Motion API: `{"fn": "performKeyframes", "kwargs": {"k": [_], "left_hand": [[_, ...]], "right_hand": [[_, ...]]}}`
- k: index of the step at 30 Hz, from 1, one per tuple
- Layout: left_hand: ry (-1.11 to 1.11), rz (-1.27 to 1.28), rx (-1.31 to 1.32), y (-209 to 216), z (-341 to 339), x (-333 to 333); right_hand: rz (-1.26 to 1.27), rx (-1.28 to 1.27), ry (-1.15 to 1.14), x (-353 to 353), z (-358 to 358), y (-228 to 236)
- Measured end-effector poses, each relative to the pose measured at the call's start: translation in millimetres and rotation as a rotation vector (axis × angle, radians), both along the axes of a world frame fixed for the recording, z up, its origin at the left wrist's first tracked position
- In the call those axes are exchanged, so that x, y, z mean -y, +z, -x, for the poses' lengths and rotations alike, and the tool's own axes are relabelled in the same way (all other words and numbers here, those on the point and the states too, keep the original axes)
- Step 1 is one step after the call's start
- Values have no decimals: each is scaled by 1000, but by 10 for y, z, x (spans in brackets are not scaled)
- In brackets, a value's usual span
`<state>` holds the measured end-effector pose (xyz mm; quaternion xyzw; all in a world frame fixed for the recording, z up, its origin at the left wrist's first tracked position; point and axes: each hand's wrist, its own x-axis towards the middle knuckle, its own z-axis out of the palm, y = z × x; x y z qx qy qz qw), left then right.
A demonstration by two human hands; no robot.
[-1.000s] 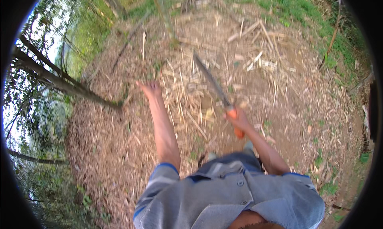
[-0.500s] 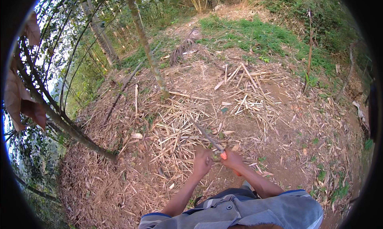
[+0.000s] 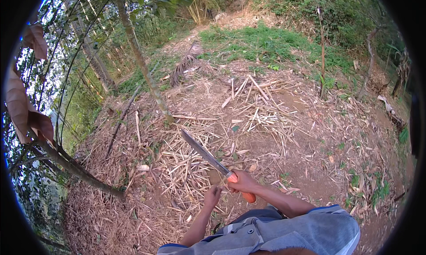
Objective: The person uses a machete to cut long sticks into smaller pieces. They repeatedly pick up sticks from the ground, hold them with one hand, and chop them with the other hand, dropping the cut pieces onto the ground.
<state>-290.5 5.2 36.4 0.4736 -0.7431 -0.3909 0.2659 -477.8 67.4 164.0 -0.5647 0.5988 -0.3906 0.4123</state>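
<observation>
My right hand point(image 3: 243, 182) is wrapped round the orange handle of a machete point(image 3: 205, 153). Its long dark blade points forward and to the left, over the ground. Close beside the handle, lower and to the left, my left hand point(image 3: 212, 197) is closed, fingers pinched together. A thin pale strand seems to run between the two hands, but what the left fingers hold is too small to tell. Beneath the blade lies a loose heap of cut pale sticks point(image 3: 183, 168).
A second heap of pale sticks point(image 3: 266, 115) lies farther off to the right. A slim tree trunk point(image 3: 148, 75) rises beyond the near heap. At left, a leaning branch point(image 3: 84, 177) carries large dry leaves point(image 3: 20, 106). A thin upright stake point(image 3: 322, 59) stands at far right.
The machete has swung so that its flat blade now shows broadside, pointing farther left. My right hand has moved slightly left; my left hand has dropped lower and nearer to me. The view has shifted.
</observation>
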Motion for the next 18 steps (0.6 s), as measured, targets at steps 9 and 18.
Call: {"fn": "performKeyframes", "kwargs": {"k": [9, 18], "left_hand": [[292, 11, -704, 638, -576, 883], [423, 323, -974, 1258, -631, 1116]], "right_hand": [[-15, 340, -187, -185, 63, 445], [-127, 330, -272, -394, 73, 86]]}}
